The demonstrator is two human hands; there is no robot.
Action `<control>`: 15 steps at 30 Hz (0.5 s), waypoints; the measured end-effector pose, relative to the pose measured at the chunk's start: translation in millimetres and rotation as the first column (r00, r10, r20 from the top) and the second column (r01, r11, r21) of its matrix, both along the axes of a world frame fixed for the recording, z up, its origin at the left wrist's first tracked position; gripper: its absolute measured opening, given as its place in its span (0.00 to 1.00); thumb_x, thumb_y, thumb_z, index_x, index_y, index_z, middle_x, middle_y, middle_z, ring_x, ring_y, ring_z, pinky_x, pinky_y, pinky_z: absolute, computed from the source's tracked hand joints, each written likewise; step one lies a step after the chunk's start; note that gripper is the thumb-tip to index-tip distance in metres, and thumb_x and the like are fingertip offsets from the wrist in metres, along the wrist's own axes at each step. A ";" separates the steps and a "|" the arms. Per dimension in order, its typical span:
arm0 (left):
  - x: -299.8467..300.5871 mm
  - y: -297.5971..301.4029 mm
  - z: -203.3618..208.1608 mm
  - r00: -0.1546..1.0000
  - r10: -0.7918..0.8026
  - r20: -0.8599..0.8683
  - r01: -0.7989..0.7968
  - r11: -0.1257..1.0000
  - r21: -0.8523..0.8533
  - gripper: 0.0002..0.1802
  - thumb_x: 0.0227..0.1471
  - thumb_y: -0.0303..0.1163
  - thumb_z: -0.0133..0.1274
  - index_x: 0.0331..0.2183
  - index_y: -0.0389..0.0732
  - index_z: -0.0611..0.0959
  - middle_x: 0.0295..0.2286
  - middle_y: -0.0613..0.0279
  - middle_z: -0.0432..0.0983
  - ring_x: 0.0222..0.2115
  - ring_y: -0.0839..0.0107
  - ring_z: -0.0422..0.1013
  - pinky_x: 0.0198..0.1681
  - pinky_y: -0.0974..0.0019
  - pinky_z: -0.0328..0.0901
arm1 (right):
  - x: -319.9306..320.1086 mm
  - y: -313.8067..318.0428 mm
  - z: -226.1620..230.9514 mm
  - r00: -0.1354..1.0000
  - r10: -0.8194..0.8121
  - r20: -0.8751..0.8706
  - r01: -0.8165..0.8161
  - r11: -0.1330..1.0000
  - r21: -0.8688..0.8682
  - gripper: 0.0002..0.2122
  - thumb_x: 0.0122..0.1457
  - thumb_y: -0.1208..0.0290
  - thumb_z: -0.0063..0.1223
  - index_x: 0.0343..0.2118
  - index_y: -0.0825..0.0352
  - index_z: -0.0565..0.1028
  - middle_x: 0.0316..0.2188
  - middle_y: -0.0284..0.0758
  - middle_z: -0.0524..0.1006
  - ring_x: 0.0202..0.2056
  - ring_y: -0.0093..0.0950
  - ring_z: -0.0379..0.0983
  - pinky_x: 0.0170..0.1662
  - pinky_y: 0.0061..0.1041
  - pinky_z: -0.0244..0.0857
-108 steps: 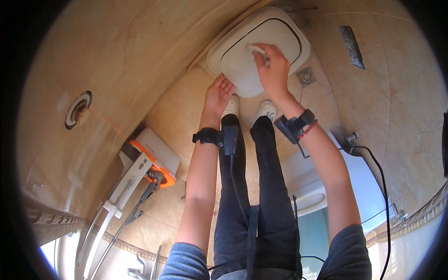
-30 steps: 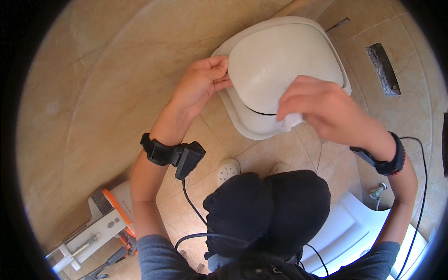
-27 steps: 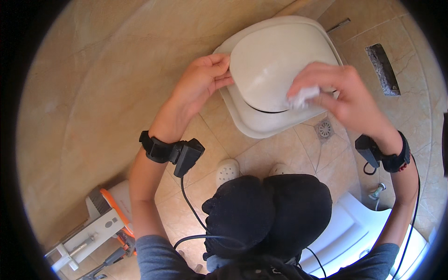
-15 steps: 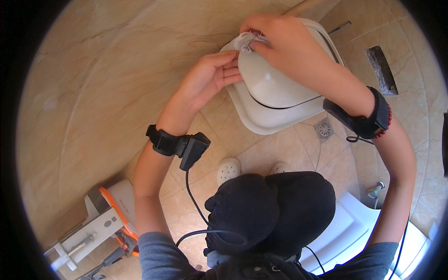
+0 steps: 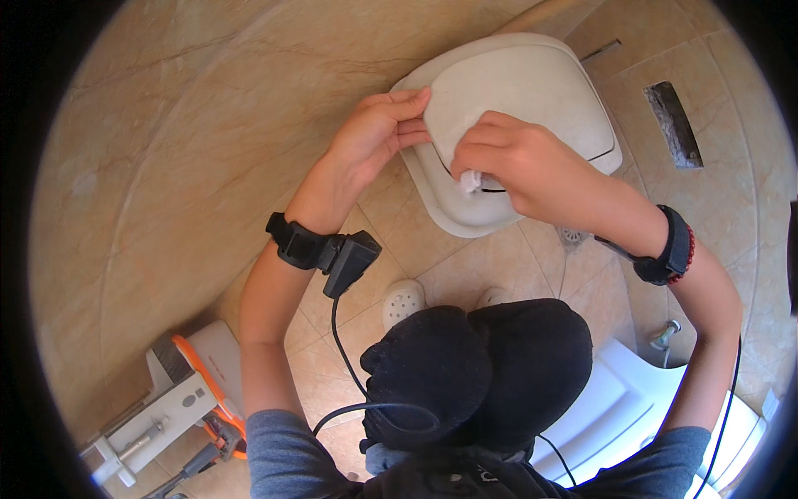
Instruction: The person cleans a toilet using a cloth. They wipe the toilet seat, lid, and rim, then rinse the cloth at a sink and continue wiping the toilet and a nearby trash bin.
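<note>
An off-white container with a rounded-square lid stands before me; a dark gap shows along the lid's near and right edges. My left hand is at the lid's left edge, the thumb on the rim and the fingers bent against the side, their tips partly hidden. Closed over the near edge of the lid, my right hand pinches a crumpled white wipe, which pokes out below the fingers next to the gap.
Beige tiles cover the wall and floor. A round drain grate lies right of the container, beyond it a dark slot in the tiles. An orange-and-white appliance stands at lower left, a white basin-like piece at lower right. Cables run from both wrists.
My right hand has moved with the wipe from the lid's far left corner down to its near edge. The lid now looks less tilted. My left hand has stayed at the left edge.
</note>
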State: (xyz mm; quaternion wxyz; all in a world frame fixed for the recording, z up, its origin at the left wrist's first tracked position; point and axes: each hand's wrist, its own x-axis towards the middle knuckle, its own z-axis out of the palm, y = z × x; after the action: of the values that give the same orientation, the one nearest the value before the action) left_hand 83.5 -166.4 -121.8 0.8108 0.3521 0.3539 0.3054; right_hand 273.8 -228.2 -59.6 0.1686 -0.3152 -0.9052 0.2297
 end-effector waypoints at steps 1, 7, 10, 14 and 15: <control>0.8 -0.5 1.0 1.000 0.000 -0.002 0.000 1.000 0.010 0.15 0.52 0.37 0.47 0.35 0.34 0.76 0.32 0.59 0.74 0.33 0.73 0.70 0.39 0.71 0.64 | 4.4 -2.4 3.0 1.000 -0.001 -0.014 0.001 0.999 -0.037 0.13 0.36 0.89 0.44 0.26 0.67 0.70 0.26 0.36 0.70 0.34 0.36 0.65 0.36 0.30 0.61; 2.0 -2.8 -0.5 0.999 0.013 -0.043 -0.012 1.000 0.028 0.16 0.52 0.37 0.47 0.36 0.33 0.76 0.33 0.58 0.74 0.34 0.73 0.70 0.40 0.71 0.64 | 42.5 -16.0 21.9 0.997 -0.056 -0.049 0.047 0.984 -0.171 0.14 0.34 0.91 0.41 0.25 0.69 0.70 0.27 0.36 0.71 0.34 0.36 0.66 0.37 0.28 0.61; 4.5 -4.6 -1.0 0.998 0.014 -0.061 -0.012 1.000 0.026 0.17 0.52 0.38 0.46 0.37 0.33 0.75 0.34 0.58 0.74 0.35 0.72 0.70 0.41 0.71 0.63 | 67.6 -18.8 29.3 0.996 -0.090 -0.015 0.085 0.975 -0.205 0.15 0.35 0.91 0.41 0.27 0.67 0.70 0.27 0.36 0.71 0.34 0.35 0.66 0.35 0.28 0.62; 6.5 -7.8 6.2 0.996 0.025 -0.084 -0.020 0.998 0.067 0.18 0.53 0.39 0.45 0.38 0.33 0.75 0.34 0.59 0.74 0.36 0.72 0.70 0.42 0.70 0.63 | 99.0 -7.9 37.3 0.950 -0.305 -0.071 0.261 0.897 -0.357 0.12 0.43 0.88 0.39 0.30 0.66 0.71 0.28 0.33 0.72 0.36 0.26 0.67 0.39 0.23 0.61; 8.1 -8.5 8.0 0.996 0.024 -0.087 -0.017 0.997 0.075 0.18 0.53 0.39 0.45 0.38 0.33 0.75 0.35 0.59 0.74 0.36 0.72 0.70 0.42 0.70 0.63 | 103.6 -2.9 39.9 0.918 -0.382 -0.106 0.313 0.862 -0.398 0.12 0.45 0.87 0.39 0.30 0.66 0.71 0.28 0.32 0.72 0.36 0.24 0.67 0.40 0.22 0.61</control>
State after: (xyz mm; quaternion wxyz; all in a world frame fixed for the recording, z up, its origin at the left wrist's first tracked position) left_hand 91.6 -174.9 -113.8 0.7778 0.3912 0.3811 0.3110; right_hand 377.4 -231.1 -19.7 0.2259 -0.4776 -0.7537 0.3909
